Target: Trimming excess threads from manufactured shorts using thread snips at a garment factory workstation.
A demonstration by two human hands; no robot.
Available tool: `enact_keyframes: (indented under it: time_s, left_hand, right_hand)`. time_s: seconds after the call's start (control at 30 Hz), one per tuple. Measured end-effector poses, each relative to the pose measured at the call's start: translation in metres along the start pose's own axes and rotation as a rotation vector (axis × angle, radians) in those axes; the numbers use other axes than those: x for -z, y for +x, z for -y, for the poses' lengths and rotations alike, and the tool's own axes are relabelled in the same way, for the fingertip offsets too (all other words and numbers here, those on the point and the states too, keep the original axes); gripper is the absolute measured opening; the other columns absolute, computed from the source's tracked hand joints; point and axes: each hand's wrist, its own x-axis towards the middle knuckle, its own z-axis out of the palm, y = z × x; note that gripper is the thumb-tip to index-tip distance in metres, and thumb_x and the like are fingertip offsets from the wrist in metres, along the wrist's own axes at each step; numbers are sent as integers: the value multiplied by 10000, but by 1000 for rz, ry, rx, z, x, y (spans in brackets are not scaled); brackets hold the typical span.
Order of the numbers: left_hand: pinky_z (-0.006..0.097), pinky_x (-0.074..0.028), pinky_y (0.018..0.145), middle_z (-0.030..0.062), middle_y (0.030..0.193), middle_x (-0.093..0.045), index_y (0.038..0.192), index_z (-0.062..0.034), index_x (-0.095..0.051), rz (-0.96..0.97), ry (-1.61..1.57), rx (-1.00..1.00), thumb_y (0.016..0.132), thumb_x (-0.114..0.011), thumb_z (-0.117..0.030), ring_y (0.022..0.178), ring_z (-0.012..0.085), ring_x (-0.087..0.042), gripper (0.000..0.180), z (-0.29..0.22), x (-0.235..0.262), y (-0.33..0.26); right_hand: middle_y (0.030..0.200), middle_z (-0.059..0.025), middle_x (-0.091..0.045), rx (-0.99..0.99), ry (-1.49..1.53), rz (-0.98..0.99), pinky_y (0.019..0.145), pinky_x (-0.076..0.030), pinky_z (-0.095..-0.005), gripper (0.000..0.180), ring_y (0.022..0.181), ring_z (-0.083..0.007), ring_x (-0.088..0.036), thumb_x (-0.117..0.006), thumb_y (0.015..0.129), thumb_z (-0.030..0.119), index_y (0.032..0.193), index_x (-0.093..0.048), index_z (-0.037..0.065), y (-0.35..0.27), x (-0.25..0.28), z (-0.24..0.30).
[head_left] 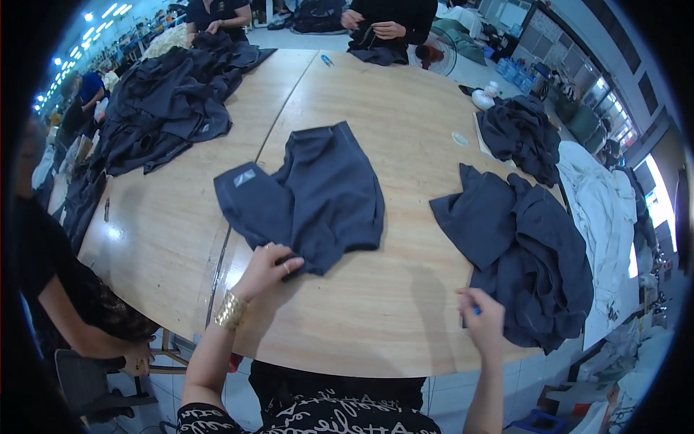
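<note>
So the left hand (271, 269) is pinching the near hem of a dark navy garment (318, 195) lying spread out in the middle of the frame on the wooden table (361, 318), fingers closed on the fabric edge, a gold bracelet (231, 311) on that wrist. A small grey label (244, 177) shows on the folded-over flap at its left. The right hand (483, 318) is lower right, curled shut around something small and blue (477, 310), maybe a marker or chalk, hard to tell, and it sits just beside the heap of dark garments (528, 253) on the right.

What could go sideways, I'd guess: that grip is only on one corner, so a tug could drag the whole piece askew or bunch it instead of flattening it. The blue thing could also smear the cloth if it touches where it shouldn't. And the right heap hangs close to the table rim, so a nudge might slide it off.

More dark clothes (166, 101) are piled upper left, with other people working at the far edge.
</note>
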Motion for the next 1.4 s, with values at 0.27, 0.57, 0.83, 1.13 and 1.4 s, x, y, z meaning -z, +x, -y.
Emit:
enact_keyframes:
  time_s: [0.27, 0.57, 0.83, 1.13, 1.4]
  left_hand:
    - [434, -360, 978, 183, 1261, -453, 1112, -83, -569, -226, 284, -63, 757, -702, -338, 1177, 364, -415, 456, 5, -3, -24]
    - [464, -237, 1074, 117, 1247, -457, 1262, -109, -457, 79, 245, -367, 788, -663, -354, 1269, 290, -353, 572, -3, -54, 125]
    - [617, -108, 1046, 71, 1333, -395, 1256, -176, -439, -500, 312, -480, 785, -659, -334, 1320, 243, -297, 543, -18, -71, 158]
    - [410, -376, 958, 179, 1173, -498, 1171, -56, -495, -702, 288, 126, 811, -605, -164, 1095, 350, -481, 392, 160, 88, 155]
    - [419, -400, 938, 176, 1278, -416, 1233, -113, -465, -1002, 273, 343, 781, -627, -130, 1126, 340, -456, 481, 241, 174, 203]
  right_hand:
    - [849, -93, -604, 158, -83, 275, 648, -493, -359, 183, 745, -286, -609, -633, 738, 44, 918, -638, 77, -15, -89, 39]
    - [830, -58, -578, 192, -19, 314, 623, -489, -323, 255, 721, -225, -606, -633, 698, 12, 941, -635, 91, -40, -112, 46]
    - [870, -99, -593, 280, 18, 170, 652, -469, -294, 248, 765, -224, -614, -561, 740, -77, 950, -625, 37, 38, -94, 95]
    - [1030, -103, -580, 334, -238, 25, 680, -497, -380, 308, 805, -305, -613, -573, 765, -7, 1037, -624, 128, 113, -194, 38]
    - [1028, -114, -565, 356, -219, -16, 619, -510, -378, 356, 793, -303, -619, -604, 695, 13, 1028, -619, 135, 113, -193, 21]
